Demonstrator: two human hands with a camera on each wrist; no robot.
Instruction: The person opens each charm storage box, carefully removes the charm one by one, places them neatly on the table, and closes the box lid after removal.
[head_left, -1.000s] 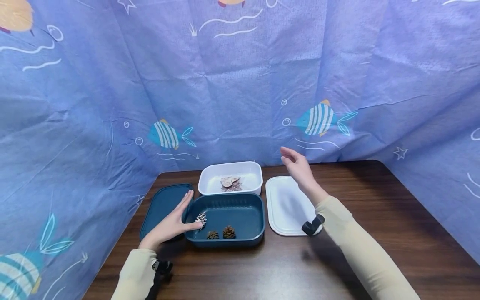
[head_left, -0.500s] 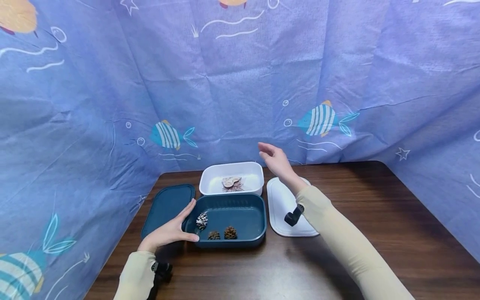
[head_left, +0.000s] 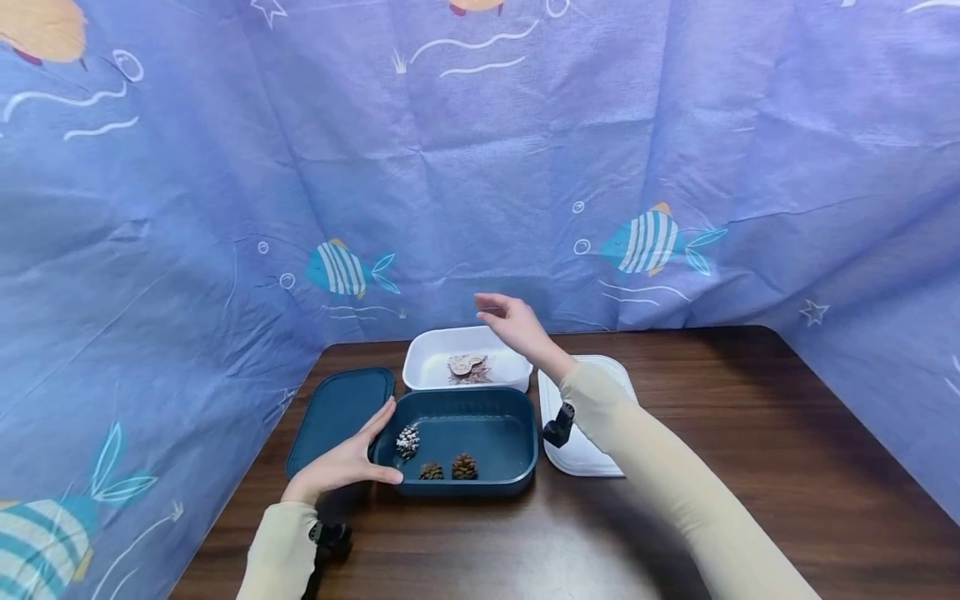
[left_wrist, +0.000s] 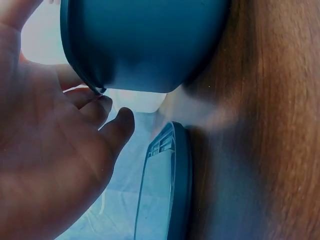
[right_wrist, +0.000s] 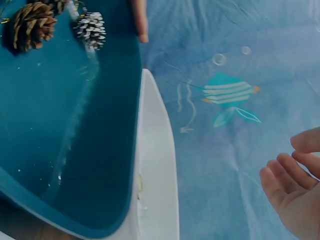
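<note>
Left hand [head_left: 345,464]: spread wide, touching blue box [head_left: 480,429] at left | right hand [head_left: 516,323]: loosely curved, nothing held, by far white box [head_left: 427,367] | risk: uneven left push may roll pinecones [head_left: 464,467]

Teal box [head_left: 474,432] — smooth plastic, rough pine cones [head_left: 464,467], glossy wooden table [head_left: 735,400], cloth backdrop [head_left: 480,200]

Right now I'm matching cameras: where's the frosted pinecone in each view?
Head: the frosted pinecone sits left of centre, in the teal container.
Left wrist: not in it.
Right wrist: near the top, left of centre.
Shared landmark: the teal container.
</note>
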